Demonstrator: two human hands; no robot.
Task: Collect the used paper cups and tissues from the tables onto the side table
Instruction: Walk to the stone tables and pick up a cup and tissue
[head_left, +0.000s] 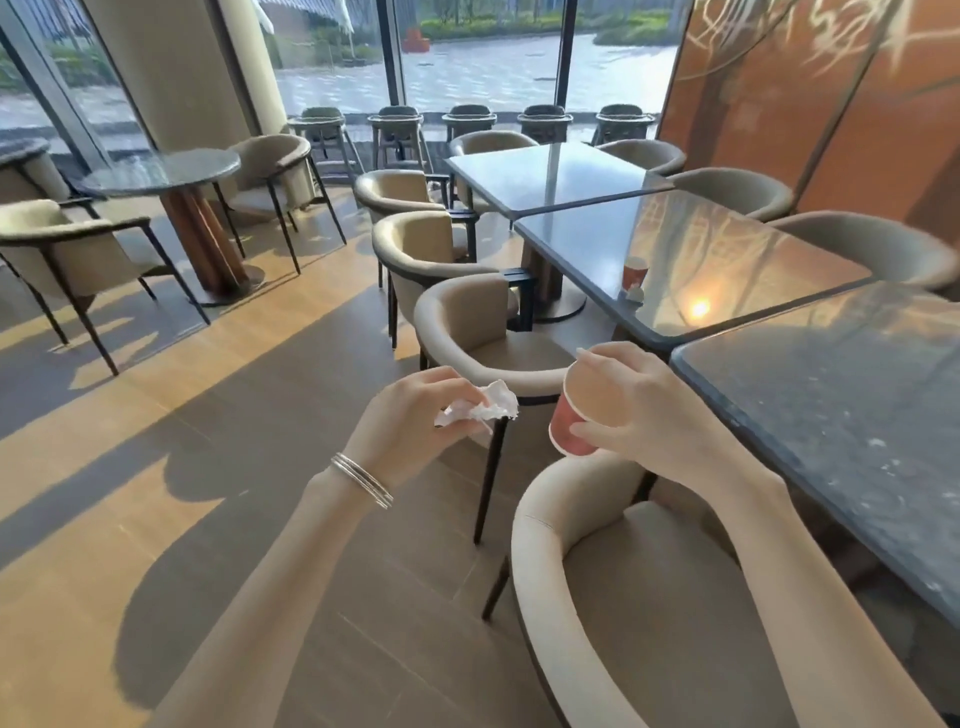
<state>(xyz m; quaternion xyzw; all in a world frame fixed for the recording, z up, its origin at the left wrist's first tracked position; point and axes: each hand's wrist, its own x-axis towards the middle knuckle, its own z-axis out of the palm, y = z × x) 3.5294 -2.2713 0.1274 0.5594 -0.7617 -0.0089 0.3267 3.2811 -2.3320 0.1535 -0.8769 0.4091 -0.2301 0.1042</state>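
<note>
The left hand (410, 415) is closed loosely round a crumpled white tissue (483, 408), with the fingers curled over it and the free end sticking out past the fingertips toward three o'clock. The hand is held in the air over the floor, its back turned up. The forearm rises from seven o'clock, and thin bangles (363, 480) sit on the wrist. The right hand (639, 410) grips a red paper cup (576, 410) from the side. The thumb lies on the lower wall, a finger reaches over the rim at the top, and the rest of the fingers are hidden behind the cup. The cup is tipped, with its mouth turned toward ten o'clock and its tan inside showing. It hangs in the air above the back of the near chair (597, 571), just left of the near table (857, 415) and apart from the tissue. The right forearm comes in from five o'clock across that chair. At twelve o'clock from the right hand, a far cup (635, 273), also red, stands upright near the left edge of the middle table (727, 249). A small white wad (635, 295) lies just beside it at its six o'clock, and whether they touch cannot be told. A round table (161, 169) stands well apart at ten o'clock.
</note>
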